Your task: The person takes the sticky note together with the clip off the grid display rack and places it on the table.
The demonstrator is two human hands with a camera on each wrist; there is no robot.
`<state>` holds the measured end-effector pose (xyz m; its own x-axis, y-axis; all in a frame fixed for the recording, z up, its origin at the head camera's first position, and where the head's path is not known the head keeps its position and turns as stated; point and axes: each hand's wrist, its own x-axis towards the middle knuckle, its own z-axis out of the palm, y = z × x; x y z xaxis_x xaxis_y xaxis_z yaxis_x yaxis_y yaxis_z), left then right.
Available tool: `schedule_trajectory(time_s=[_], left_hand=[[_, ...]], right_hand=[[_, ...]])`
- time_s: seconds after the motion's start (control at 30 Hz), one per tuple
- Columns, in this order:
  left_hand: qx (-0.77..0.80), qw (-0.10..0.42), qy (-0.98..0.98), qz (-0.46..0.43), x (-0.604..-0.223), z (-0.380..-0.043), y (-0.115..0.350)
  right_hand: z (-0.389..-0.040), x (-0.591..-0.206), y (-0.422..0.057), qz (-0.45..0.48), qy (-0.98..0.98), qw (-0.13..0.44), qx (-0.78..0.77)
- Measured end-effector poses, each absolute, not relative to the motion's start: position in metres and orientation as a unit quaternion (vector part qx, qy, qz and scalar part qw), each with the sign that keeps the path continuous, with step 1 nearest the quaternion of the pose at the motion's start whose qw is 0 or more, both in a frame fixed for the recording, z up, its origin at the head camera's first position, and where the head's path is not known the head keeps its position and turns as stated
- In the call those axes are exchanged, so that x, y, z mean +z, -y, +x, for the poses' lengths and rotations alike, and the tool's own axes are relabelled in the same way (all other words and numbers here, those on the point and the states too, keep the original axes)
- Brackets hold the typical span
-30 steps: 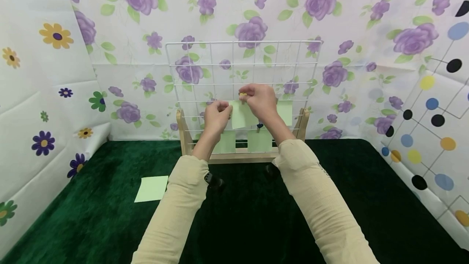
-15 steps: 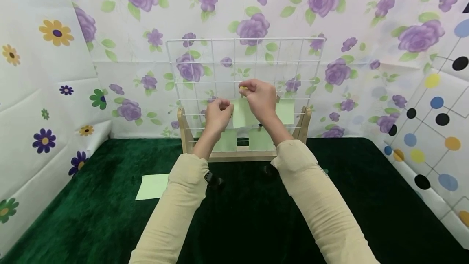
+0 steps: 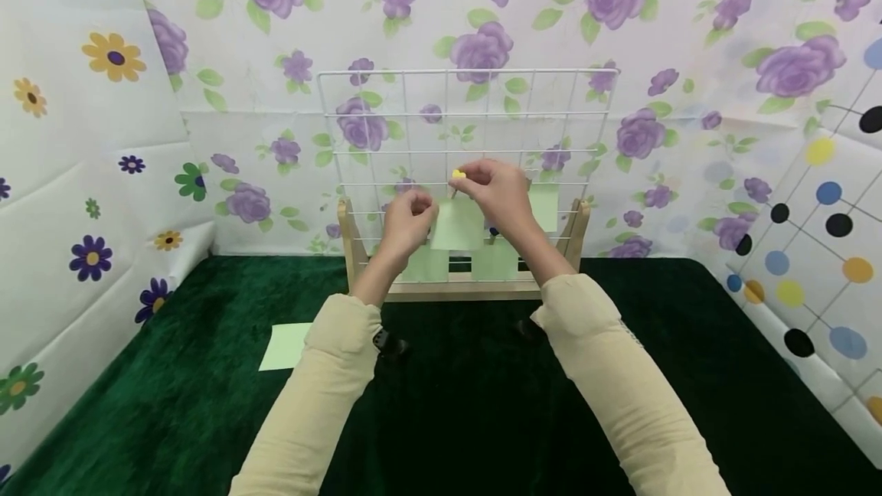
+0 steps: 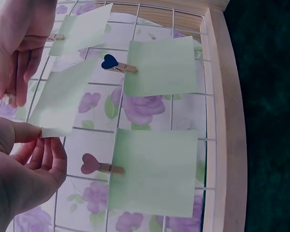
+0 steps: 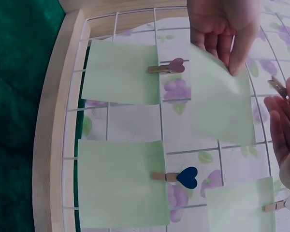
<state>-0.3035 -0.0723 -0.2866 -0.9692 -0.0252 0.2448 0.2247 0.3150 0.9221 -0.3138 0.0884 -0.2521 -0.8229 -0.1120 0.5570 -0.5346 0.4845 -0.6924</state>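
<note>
My left hand (image 3: 406, 224) pinches a pale green square of paper (image 3: 457, 224) by its edge, in front of a white wire grid (image 3: 406, 113). In the right wrist view that paper (image 5: 222, 101) hangs tilted from the left fingers. My right hand (image 3: 501, 194) pinches a small wooden clothespin (image 5: 278, 87) with a yellow heart (image 3: 458, 174) on it, beside the paper's upper edge. In the left wrist view a gap shows between the right fingers and this paper (image 4: 63, 101). Other green squares are clipped to the grid with heart clothespins, one pink (image 4: 90, 164), one dark blue (image 4: 109, 62).
The grid stands in a wooden base (image 3: 462, 293) on a dark green cloth (image 3: 455, 389). A third clipped green square (image 3: 544, 207) is at the grid's right, behind my right hand. Another green square (image 3: 284, 346) lies on the cloth by my left sleeve. Flowered sheets (image 3: 262, 128) hang behind.
The left hand has brought the green paper slightly down and left. My right hand has shifted right and a little down with the yellow-heart clothespin, which now shows more fully. The head view shifts slightly.
</note>
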Motion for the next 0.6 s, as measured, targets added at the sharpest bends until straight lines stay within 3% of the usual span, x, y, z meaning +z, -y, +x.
schedule_trajectory(time_s=[0.6], left_hand=[[-0.609, 0.041, 0.790, -0.067, -0.312, -0.279, 0.112]], right_hand=[[-0.292, -0.281, -0.127, 0.182, 0.845, 0.068, 0.499]])
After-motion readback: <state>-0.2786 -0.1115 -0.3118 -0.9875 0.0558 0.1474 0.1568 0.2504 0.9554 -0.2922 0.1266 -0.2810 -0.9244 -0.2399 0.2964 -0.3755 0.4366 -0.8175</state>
